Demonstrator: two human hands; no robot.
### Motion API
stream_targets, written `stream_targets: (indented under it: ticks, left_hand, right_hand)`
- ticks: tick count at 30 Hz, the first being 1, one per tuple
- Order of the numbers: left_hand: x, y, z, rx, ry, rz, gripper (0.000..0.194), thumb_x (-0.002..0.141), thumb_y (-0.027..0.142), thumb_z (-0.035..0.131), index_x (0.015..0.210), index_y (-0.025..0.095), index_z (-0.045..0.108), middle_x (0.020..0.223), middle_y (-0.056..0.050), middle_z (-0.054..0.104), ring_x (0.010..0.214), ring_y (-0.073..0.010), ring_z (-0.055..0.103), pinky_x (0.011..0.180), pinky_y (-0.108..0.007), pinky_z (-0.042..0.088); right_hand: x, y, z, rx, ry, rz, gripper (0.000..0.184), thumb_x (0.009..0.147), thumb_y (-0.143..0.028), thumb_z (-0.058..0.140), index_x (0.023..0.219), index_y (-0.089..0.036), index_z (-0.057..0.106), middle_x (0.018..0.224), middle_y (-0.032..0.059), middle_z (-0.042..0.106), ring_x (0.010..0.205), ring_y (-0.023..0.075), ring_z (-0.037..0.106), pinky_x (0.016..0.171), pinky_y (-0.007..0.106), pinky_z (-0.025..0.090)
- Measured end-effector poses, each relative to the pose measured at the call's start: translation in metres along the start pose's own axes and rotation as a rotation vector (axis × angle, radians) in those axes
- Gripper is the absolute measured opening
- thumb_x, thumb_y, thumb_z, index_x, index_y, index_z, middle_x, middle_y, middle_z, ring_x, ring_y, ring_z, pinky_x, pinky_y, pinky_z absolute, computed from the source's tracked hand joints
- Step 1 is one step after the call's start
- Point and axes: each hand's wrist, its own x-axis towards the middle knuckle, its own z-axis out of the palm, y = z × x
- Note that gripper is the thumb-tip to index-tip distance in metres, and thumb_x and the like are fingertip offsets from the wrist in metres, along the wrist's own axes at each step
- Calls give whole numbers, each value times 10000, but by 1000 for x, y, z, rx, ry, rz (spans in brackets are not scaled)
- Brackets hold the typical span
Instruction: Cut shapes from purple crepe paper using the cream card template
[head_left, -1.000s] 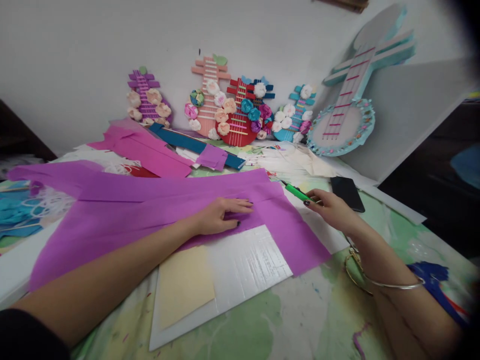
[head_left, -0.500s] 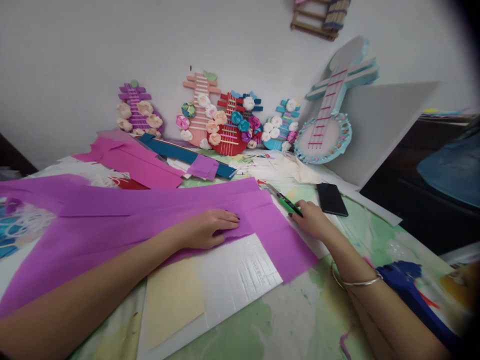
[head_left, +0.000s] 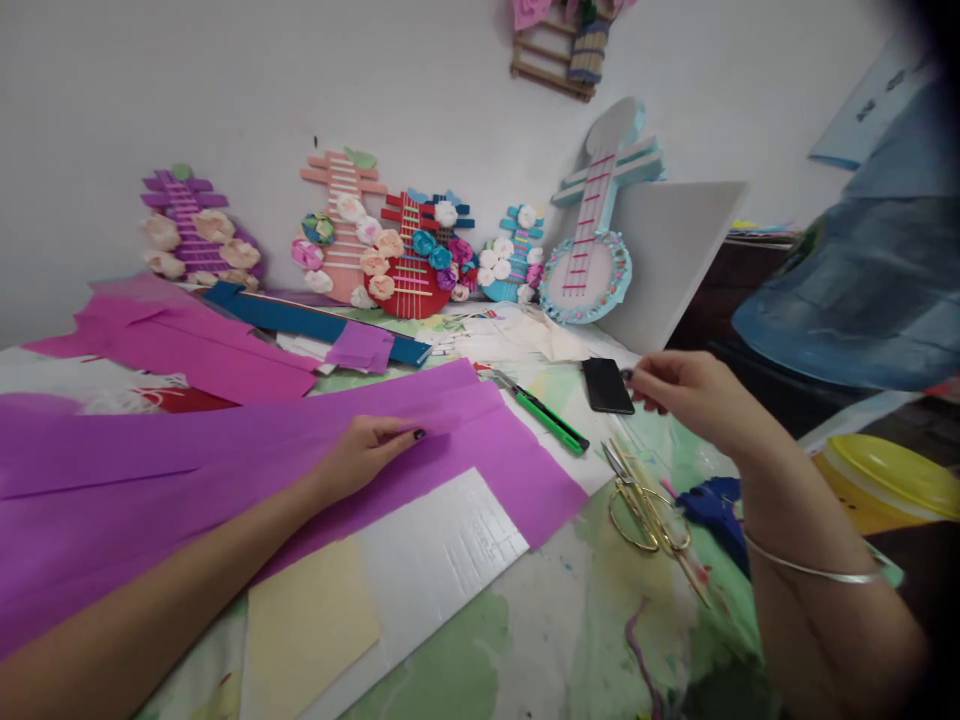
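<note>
My left hand [head_left: 360, 458] rests over a large sheet of purple crepe paper [head_left: 262, 440], thumb and fingers pinched on a fold of it. Under the paper's near edge lies a white board [head_left: 442, 545] with a cream sheet [head_left: 315, 620] on top. A green utility knife [head_left: 547, 418], blade out, lies just right of the purple paper. My right hand [head_left: 690, 395] is raised near the right edge of a black flat rectangle [head_left: 608, 386], like a phone. Its fingers are loosely curled and apart, with nothing visible in them. Gold-handled scissors [head_left: 641, 505] lie below it.
Flower-decorated toy lutes, including a red one [head_left: 412, 270] and a light-blue one [head_left: 592, 255], lean against the wall. Pink paper [head_left: 195, 340] and a blue strip [head_left: 315, 325] lie at the back left. To the right are a yellow-lidded tub [head_left: 892, 475] and a blue water bottle [head_left: 840, 270].
My right hand has let go of the utility knife, leaving it on the table, and has moved right. My left hand's fingers, earlier flat, are now pinched on the paper. The view has turned right.
</note>
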Motion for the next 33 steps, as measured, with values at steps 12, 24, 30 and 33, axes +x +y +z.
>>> stream_targets:
  ticks: [12,24,30,33]
  left_hand:
    - [-5,37,9,-696,45,-282,308,659,332,814,877,121,763,815,-113,748,713,-210,692,700,-320,539]
    - [-5,60,-3,-829,3,-267,271,565,305,838,707,125,694,644,-38,693,577,-142,642,540,-223,474]
    - [-3,70,-17,-830,-60,-301,246,599,289,810,716,124,671,645,-62,705,571,-159,665,516,-223,474]
    - [-2,71,-22,-830,-80,-329,237,612,289,792,733,125,671,653,-64,703,571,-161,663,516,-230,473]
  right_hand:
    - [-78,31,49,-629,-445,293,282,785,-171,561,1064,-136,552,937,128,668,873,265,629,603,274,333]
    - [-66,17,54,-678,-487,309,524,730,-142,526,1242,-65,440,897,152,666,857,310,632,598,309,344]
    - [-61,45,32,-376,-361,393,545,739,-216,545,1266,-105,457,927,135,691,709,251,663,637,337,459]
    - [-57,44,14,-315,-215,375,411,733,-258,585,1132,-162,573,937,139,707,702,281,677,626,374,489]
